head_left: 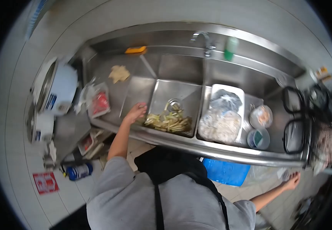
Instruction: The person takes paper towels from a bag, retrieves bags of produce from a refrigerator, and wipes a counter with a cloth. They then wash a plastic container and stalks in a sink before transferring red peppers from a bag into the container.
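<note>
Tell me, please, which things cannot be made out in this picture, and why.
In the head view:
Right hand: blurred; whether it touches the clear plastic is uncertain.
Whitish bag: cloudy film hides its contents.
Blue container: sink edge covers its far part.
Green bottle: blur hides any lettering.

From here I count two hands (136, 112), one faucet (207, 43), one green bottle (231, 49), one heap of vegetable pieces (170, 122), two round tubs (266, 139) right, two white appliances (64, 85) left, one blue container (226, 171) near.
</note>
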